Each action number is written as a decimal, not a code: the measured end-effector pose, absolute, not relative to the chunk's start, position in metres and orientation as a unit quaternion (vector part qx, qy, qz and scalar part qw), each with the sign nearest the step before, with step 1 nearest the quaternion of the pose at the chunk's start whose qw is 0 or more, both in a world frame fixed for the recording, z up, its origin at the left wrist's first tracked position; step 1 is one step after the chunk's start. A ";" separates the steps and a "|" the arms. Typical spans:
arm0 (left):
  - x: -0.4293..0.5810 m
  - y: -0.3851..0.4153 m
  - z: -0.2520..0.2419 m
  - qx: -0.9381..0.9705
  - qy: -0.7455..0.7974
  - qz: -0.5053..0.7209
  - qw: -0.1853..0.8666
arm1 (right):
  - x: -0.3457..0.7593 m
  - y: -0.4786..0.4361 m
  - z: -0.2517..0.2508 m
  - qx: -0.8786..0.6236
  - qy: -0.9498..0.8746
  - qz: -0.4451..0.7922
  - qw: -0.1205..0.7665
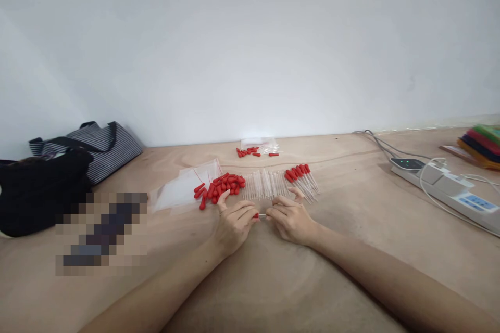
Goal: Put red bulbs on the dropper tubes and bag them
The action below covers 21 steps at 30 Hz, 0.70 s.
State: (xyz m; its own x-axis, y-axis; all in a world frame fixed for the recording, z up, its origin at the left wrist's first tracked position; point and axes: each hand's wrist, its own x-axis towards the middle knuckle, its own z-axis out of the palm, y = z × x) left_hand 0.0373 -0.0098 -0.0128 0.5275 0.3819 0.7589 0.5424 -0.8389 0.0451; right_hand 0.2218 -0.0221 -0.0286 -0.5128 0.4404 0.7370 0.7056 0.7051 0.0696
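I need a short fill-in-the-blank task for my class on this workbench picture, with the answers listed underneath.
1. The left hand holds a bulb coloured ____, while the right hand holds a clear tube.
2. As the worker sees it, the large pile of loose bulbs lies to the ____ of the row of tubes.
3. The body of the power strip is mostly ____ in colour.

Missing words: red; left; white.

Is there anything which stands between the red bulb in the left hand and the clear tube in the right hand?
Nothing visible does: left hand pinches the red bulb, right hand the clear tube. Fingers partly hide both.
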 end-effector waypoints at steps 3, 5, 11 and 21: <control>0.037 -0.010 -0.013 -0.871 -0.265 -0.403 0.092 | 0.221 -0.022 -0.027 -0.344 -0.856 -0.144 0.357; 0.037 -0.010 -0.013 -0.871 -0.270 -0.401 0.084 | 0.220 -0.022 -0.025 -0.349 -0.859 -0.122 0.354; 0.033 -0.005 -0.006 -0.874 -0.321 -0.362 0.049 | 0.221 -0.020 -0.021 -0.391 -0.852 -0.092 0.335; 0.030 -0.005 -0.004 -0.878 -0.341 -0.334 0.038 | 0.229 -0.020 -0.019 -0.393 -0.858 -0.110 0.313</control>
State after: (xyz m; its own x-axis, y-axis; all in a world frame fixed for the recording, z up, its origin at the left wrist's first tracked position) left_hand 0.0302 -0.0055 -0.0043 0.5443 0.5742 0.6116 0.6247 -0.7640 0.1613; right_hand 0.2287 -0.0202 -0.0194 -0.4950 0.6055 0.6231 0.7435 0.6663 -0.0568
